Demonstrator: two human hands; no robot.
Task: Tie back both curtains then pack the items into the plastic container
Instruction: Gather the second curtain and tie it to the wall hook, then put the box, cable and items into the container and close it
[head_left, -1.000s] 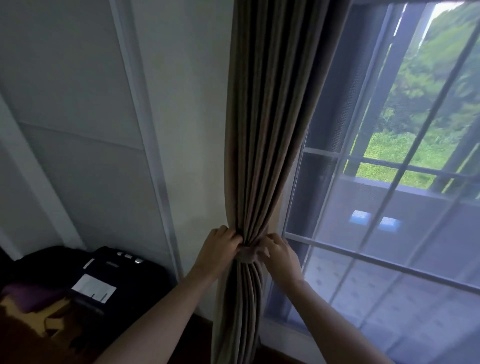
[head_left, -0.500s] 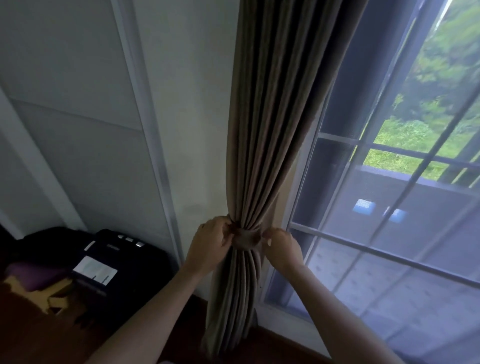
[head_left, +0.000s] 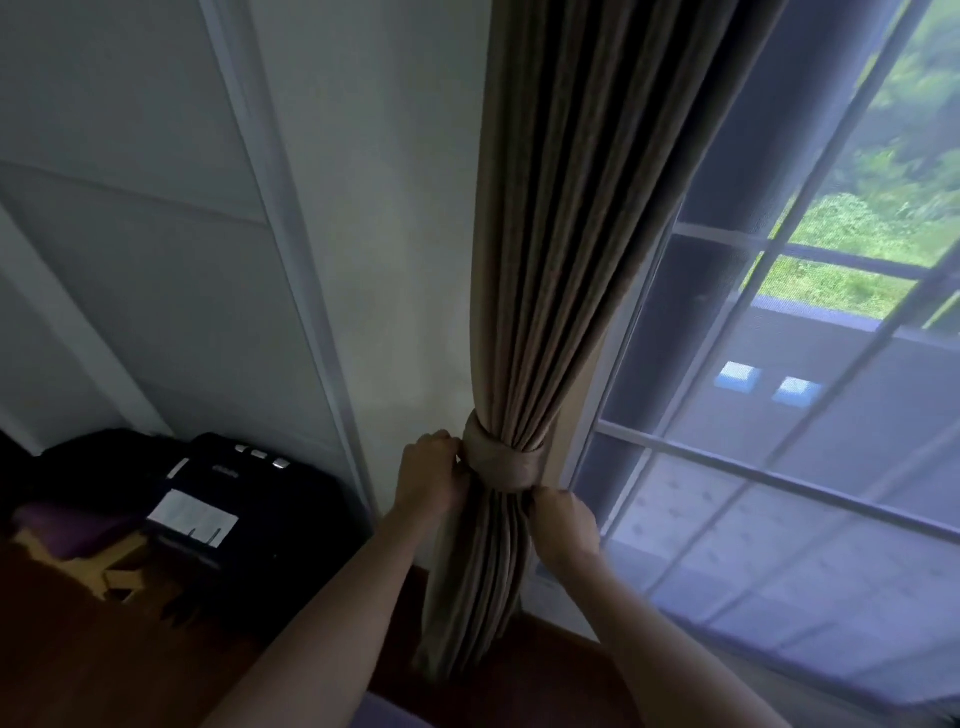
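Curtain (head_left: 550, 270) is cinched by its tie-back (head_left: 501, 460); our left hand (head_left: 431, 480) and right hand (head_left: 563, 525) pinch the tie-back's edges.

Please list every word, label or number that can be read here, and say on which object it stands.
None can be read.
Black device: a small pale marking near its buttons, too blurred to read.
White sheet on the device: faint marks only, too blurred to read.

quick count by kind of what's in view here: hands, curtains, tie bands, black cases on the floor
hands: 2, the left hand and the right hand
curtains: 1, the beige curtain
tie bands: 1, the tie band wrapped around the curtain
black cases: 1, the black case by the wall
total: 5
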